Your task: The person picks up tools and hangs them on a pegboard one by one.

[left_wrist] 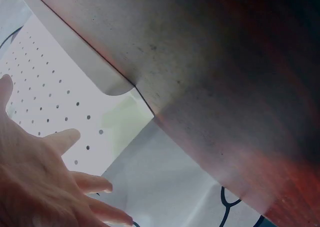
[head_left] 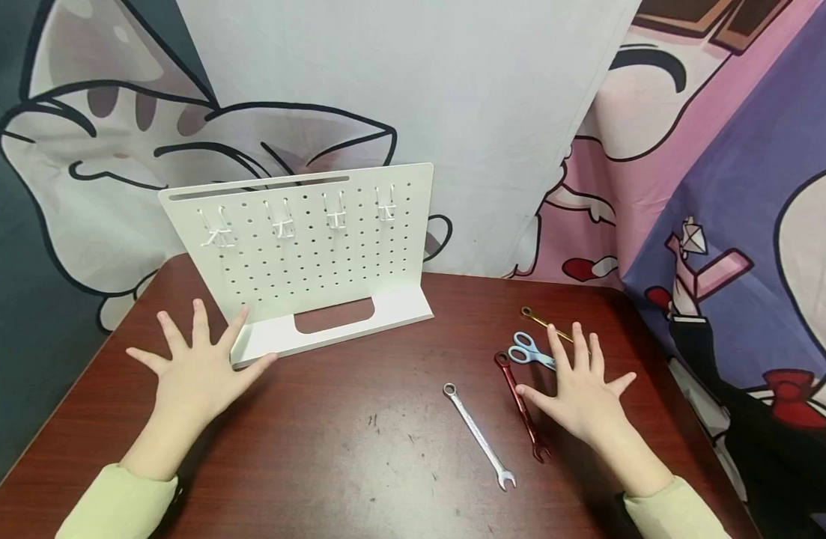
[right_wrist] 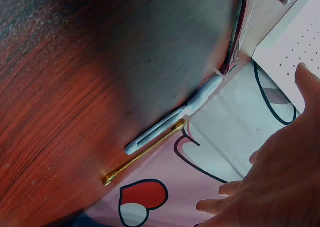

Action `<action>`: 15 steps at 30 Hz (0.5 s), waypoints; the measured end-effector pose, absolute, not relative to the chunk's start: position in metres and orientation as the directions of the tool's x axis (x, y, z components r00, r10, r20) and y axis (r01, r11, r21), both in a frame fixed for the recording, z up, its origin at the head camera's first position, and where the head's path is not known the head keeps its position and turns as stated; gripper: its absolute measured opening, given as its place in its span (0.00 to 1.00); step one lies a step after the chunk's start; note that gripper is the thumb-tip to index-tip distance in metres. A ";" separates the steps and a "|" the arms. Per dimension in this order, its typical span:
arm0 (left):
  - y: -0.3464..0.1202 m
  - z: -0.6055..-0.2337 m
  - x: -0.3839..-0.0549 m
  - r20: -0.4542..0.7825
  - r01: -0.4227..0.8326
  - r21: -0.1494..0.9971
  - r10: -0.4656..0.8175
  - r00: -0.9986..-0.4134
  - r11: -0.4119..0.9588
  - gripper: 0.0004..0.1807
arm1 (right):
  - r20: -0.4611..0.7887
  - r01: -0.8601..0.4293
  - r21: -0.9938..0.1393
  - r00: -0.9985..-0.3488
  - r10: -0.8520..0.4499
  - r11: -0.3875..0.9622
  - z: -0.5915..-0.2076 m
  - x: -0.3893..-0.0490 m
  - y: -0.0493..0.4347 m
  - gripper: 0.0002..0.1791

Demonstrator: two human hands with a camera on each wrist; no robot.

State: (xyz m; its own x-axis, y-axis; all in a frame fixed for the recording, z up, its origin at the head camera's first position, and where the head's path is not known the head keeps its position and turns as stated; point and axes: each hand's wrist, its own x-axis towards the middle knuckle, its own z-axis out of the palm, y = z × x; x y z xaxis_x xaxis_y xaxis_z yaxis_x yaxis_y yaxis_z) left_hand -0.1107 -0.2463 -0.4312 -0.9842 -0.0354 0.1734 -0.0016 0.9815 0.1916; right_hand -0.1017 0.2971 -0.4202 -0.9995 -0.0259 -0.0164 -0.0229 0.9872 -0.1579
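My left hand (head_left: 195, 374) is spread wide with straight fingers, beside the left end of the white pegboard stand (head_left: 332, 262). It holds nothing. Several white hooks (head_left: 336, 217) hang in a row on the board. On the right, my right hand (head_left: 583, 393) is also spread, its fingers overlapping the light blue scissors (head_left: 526, 349) and the gold wrench (head_left: 544, 322) in the head view. Left of that hand lies a red wrench (head_left: 518, 404), and further left a silver wrench (head_left: 478, 436). In the right wrist view the scissors (right_wrist: 175, 117) lie alongside the gold wrench (right_wrist: 145, 153).
The tools and the stand are on a dark reddish-brown table (head_left: 359, 449) with scuff marks near its middle. Behind it hangs a printed cloth (head_left: 493, 135) with cartoon figures, which continues down the right side (head_left: 743, 224).
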 end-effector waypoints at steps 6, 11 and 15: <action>-0.248 -0.432 -0.111 0.168 -0.002 0.179 -0.032 -0.985 0.984 0.52 | -0.014 -0.026 -0.159 -0.999 -0.028 0.987 -0.419 -0.104 0.297 0.66; -0.250 -0.434 -0.111 0.180 0.010 0.183 -0.024 -0.983 0.983 0.52 | 0.007 -0.028 -0.144 -1.000 -0.028 0.989 -0.420 -0.107 0.298 0.66; -0.254 -0.436 -0.111 0.210 0.032 0.189 -0.009 -0.978 0.982 0.50 | 0.037 -0.045 -0.154 -0.999 -0.040 0.987 -0.422 -0.111 0.295 0.65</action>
